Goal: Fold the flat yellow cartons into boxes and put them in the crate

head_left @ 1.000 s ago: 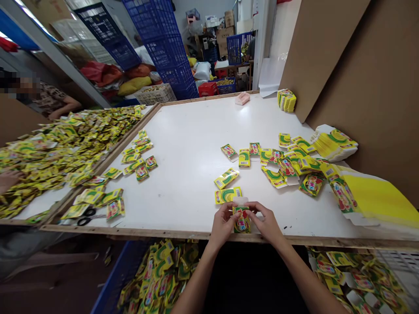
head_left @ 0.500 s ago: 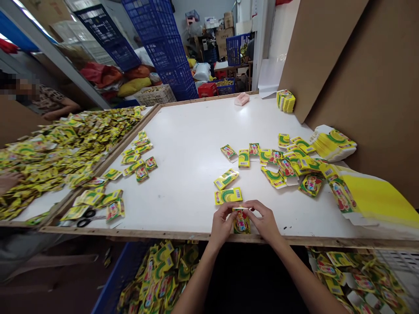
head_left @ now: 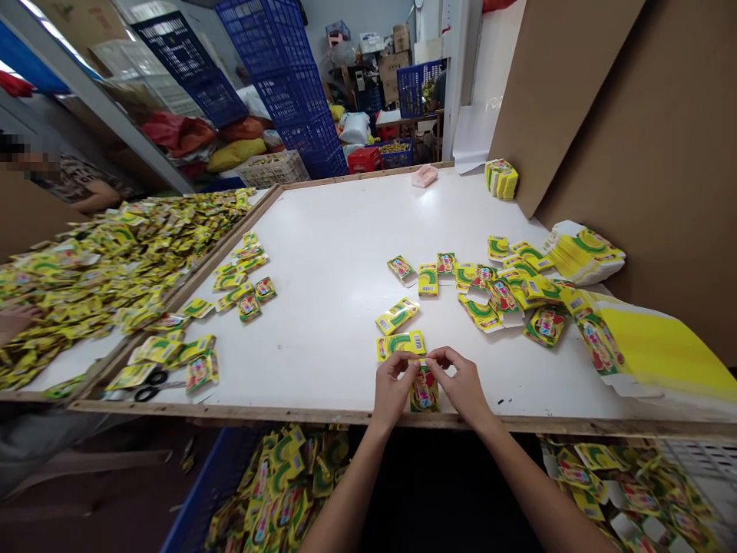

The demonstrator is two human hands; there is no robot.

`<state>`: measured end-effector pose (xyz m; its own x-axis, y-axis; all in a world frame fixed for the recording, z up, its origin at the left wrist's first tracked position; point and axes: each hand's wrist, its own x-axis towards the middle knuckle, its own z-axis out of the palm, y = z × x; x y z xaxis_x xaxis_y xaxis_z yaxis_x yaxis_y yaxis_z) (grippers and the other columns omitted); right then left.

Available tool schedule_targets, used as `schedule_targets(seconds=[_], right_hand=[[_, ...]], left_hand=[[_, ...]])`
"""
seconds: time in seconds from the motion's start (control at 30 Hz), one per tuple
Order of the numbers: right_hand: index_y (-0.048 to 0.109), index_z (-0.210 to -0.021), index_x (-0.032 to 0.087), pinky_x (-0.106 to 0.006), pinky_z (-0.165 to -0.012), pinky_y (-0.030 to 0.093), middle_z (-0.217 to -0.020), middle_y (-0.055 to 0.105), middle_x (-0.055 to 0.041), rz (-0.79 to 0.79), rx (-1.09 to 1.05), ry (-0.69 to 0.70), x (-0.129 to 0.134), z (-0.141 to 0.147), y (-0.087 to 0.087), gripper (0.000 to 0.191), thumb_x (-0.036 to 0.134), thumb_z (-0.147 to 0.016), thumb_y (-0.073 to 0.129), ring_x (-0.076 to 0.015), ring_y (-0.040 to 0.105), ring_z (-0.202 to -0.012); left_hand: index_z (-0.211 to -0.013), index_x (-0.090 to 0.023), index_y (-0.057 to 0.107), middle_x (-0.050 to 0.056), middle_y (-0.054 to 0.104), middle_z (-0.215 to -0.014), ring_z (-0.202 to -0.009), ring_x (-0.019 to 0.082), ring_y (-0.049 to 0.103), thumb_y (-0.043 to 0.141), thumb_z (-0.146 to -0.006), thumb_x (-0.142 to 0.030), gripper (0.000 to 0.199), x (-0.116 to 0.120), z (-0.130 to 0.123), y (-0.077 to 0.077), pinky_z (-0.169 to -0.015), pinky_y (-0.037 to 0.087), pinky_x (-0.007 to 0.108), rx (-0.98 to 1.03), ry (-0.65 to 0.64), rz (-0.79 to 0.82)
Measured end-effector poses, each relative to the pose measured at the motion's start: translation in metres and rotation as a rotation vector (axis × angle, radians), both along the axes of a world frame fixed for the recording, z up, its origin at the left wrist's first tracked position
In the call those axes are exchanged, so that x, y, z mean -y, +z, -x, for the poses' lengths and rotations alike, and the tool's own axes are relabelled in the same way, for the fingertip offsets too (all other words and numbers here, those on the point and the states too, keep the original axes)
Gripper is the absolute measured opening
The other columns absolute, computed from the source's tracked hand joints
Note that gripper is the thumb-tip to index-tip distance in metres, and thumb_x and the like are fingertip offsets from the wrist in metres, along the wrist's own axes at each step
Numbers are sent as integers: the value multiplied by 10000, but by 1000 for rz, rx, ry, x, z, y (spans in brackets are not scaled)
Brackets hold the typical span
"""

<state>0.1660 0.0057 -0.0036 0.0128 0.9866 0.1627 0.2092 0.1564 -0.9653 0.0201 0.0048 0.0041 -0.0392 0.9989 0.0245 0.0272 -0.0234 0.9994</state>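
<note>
A small yellow and green printed carton lies at the table's front edge, its end toward the wooden rim. My left hand pinches the carton's far end from the left, thumb and fingertips together. From the right, my right hand grips the same end with thumb and forefinger. The fingertips of both hands nearly meet over the end flap, which they partly hide. Just beyond them lies another yellow carton, with a tilted carton behind it.
Loose cartons spread to the right, near a fanned stack of flat cartons. Black-handled scissors lie front left. A wooden divider borders a heap of yellow packets, where another person's hand rests. Below the edge stands a filled blue crate.
The fingers of both hands have closed over the carton's far end. The white flap edge seen before is now folded down or covered. The carton itself stays in place.
</note>
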Motion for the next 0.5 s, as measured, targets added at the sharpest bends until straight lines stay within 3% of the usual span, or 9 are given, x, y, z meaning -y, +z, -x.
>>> schedule_targets(seconds=[0.17, 0.33, 0.5], right_hand=[[669, -849, 206, -297, -700, 454, -851, 680, -34, -60, -54, 51, 8, -3, -6, 183, 358, -865, 569, -186, 606, -802], [651, -778, 207, -302, -705, 451, -825, 670, -33, -98, -52, 109, 7, -5, -6, 196, 357, -872, 567, -186, 596, -792], [641, -836, 204, -308, -715, 464, -834, 665, -40, -103, 5, 121, -16, 5, 1, 212, 362, -894, 513, -188, 598, -793]], left_hand=[[-930, -178, 711, 63, 712, -928, -883, 197, 643, 670, -778, -292, 195, 7, 6, -5, -809, 495, 303, 9, -86, -11], [-852, -197, 740, 60, 719, -884, -870, 203, 655, 688, -759, -261, 124, 11, 6, -6, -811, 513, 323, -55, -36, -80], [-834, -199, 744, 68, 714, -890, -883, 212, 654, 669, -770, -255, 114, 23, 15, 0, -826, 518, 350, -84, 43, -136]])
